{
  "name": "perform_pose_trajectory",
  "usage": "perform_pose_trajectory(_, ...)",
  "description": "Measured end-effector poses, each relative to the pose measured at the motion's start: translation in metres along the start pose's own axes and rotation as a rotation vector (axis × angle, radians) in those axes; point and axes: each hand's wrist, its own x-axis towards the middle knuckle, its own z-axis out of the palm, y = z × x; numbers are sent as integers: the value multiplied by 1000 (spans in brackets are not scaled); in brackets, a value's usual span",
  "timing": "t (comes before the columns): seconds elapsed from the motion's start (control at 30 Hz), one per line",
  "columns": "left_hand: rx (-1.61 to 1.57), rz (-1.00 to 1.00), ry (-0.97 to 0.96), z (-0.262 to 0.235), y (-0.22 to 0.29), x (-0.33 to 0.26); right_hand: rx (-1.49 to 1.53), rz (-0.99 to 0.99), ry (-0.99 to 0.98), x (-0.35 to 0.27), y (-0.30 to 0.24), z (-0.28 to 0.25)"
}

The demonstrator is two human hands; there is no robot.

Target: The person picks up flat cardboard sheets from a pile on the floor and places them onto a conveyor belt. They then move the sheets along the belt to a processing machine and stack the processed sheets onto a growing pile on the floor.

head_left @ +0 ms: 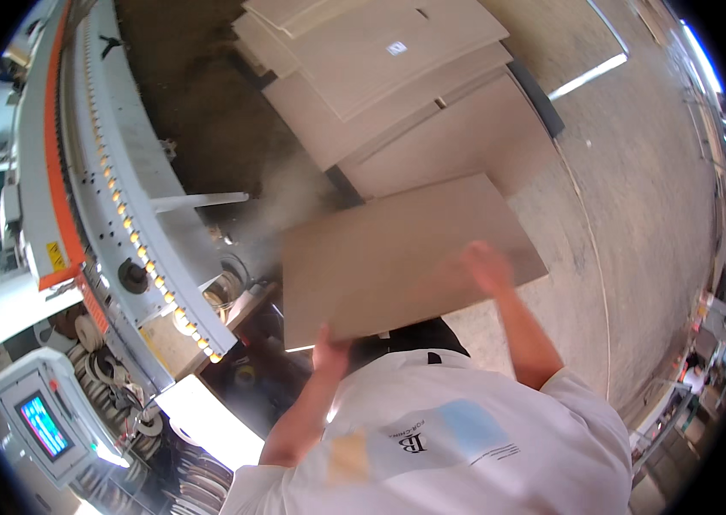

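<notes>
A flat brown rectangular board (397, 249) is held in front of my body, at waist height or so. At its near left edge, my left hand (330, 350) grips it, the thumb showing on top and the other fingers hidden beneath. My right hand (487, 268) is over the board's near right part, smeared by motion. Whether its fingers touch the surface or are bent cannot be made out.
Beyond the board lies a stack of larger brown panels (414, 94), unevenly piled. On the left runs a long machine with a row of yellow rollers (142, 253) and an orange strip (56, 172). A control panel (45, 421) and coiled strips (204, 485) are at lower left.
</notes>
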Motion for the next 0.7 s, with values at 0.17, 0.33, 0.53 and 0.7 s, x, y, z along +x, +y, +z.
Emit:
perform_pose_trajectory(0.17, -1, -1, 18, -10, 24, -12, -316, 413, -4, 72, 124, -62)
perform_pose_trajectory(0.33, 43, 99, 83, -32, 29, -6, -304, 506, -37, 61, 93, -67)
perform_pose_trajectory(0.53, 189, 298, 72, 23, 80, -64, -186, 366, -23, 84, 160, -40)
perform_pose_trajectory(0.7, 124, 480, 34, 5, 96, -124, 205, 318, -67, 40, 80, -49)
